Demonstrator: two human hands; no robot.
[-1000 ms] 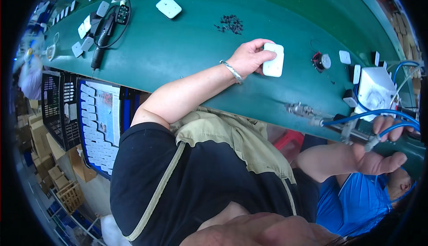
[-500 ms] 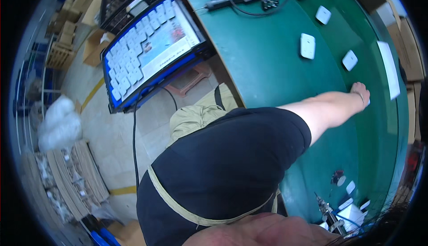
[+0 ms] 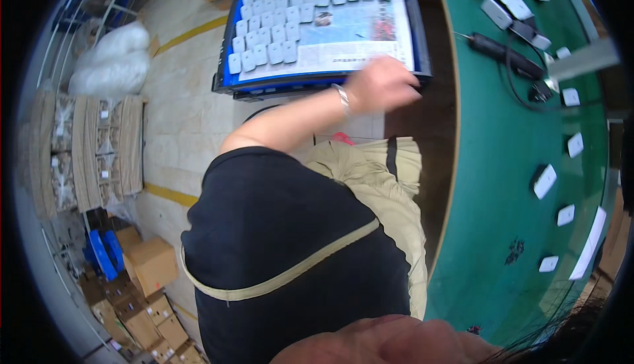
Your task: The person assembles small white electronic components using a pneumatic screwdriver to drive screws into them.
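My left hand (image 3: 383, 85), with a silver bracelet at the wrist, hovers at the near right corner of a blue and black tray (image 3: 228, 80). Motion smears its fingers; they look curled, and I see no object in them. Rows of small white rounded plastic cases (image 3: 274, 52) fill the tray's left and back parts. Printed paper (image 3: 350, 50) lies bare over the rest of its bottom. My right hand is outside the view.
Along the green workbench (image 3: 489, 186) lie more white cases (image 3: 545, 181), a black electric screwdriver (image 3: 505, 54) with a cable, a heap of small dark parts (image 3: 515, 250) and a white strip (image 3: 588, 244). Cardboard boxes (image 3: 150, 265) and stacked cardboard dividers (image 3: 86, 153) stand on the floor at left.
My left hand has left the white case on the far side of the workbench and swung left to the tray. That case stays on the bench. The view has turned left.
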